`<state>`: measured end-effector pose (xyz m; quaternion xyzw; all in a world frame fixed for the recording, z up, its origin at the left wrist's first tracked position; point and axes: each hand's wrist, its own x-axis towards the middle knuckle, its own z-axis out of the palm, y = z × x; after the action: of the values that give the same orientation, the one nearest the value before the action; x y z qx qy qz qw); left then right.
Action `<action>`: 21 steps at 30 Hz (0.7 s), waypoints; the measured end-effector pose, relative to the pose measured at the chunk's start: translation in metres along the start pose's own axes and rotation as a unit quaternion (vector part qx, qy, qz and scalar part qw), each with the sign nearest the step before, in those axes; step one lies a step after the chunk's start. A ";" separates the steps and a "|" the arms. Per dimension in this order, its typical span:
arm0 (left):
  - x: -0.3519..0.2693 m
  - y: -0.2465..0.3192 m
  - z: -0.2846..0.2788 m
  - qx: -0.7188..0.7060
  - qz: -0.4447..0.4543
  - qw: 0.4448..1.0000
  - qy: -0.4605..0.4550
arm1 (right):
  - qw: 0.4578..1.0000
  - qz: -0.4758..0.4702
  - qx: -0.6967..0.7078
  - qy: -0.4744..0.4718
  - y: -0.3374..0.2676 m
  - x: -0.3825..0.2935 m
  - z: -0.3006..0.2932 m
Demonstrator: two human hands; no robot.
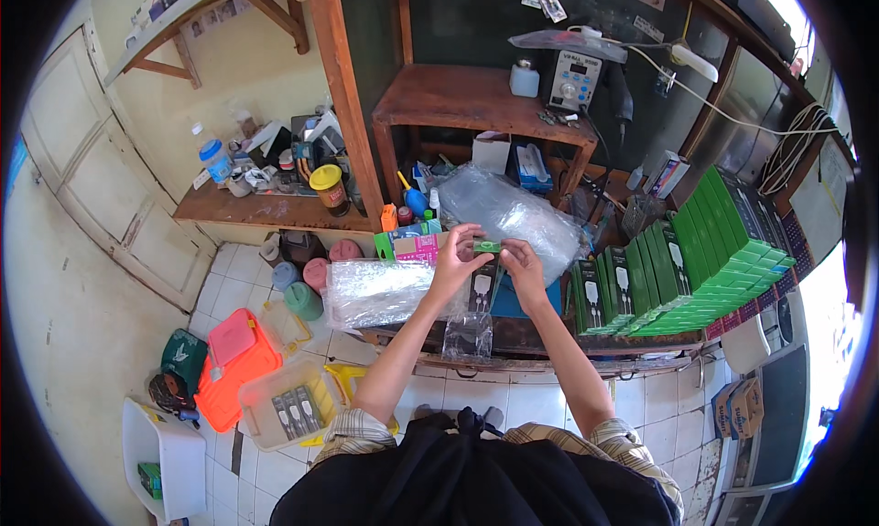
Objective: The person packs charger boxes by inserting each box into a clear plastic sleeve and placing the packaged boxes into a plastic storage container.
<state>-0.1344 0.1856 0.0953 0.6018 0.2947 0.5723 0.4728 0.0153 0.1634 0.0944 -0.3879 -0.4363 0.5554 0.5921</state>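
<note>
A slim black-and-green charger box [483,289] lies before me over the desk edge, its green end facing up. Clear plastic film [468,337] hangs from its near end, seemingly a sleeve around it. My left hand [454,261] grips the far left edge of the box, thumb on the green end. At the far right corner, my right hand [523,268] pinches the box or its film between thumb and fingers; which of these cannot be made out. Left of the box lies a stack of clear plastic sleeves [378,292]. A blue flat item [508,299] is partly hidden under my right hand.
Stacked green charger boxes [714,244] fill the desk's right side. Behind my hands lies a large clear plastic bag [515,210]. A hot-air rework station [575,79] stands on a wooden shelf [474,93]. On the floor at left, a clear bin [257,416] holds several boxes.
</note>
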 end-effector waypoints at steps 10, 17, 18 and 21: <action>-0.007 -0.014 0.003 -0.061 -0.007 0.997 0.041 | 0.995 -0.036 0.065 0.062 0.017 0.005 0.000; -0.022 -0.026 -0.001 -0.106 -0.083 0.985 0.111 | 0.995 -0.029 0.062 0.071 0.010 0.003 0.005; -0.021 -0.023 0.000 -0.107 -0.083 0.984 0.112 | 0.996 -0.028 0.056 0.068 0.006 0.002 0.006; -0.014 -0.017 0.004 -0.090 -0.075 0.988 0.104 | 0.996 -0.039 0.036 0.069 0.004 0.003 0.007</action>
<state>-0.1302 0.1787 0.0744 0.4703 0.3338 0.6186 0.5337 0.0076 0.1665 0.0929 -0.3861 -0.3889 0.5192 0.6558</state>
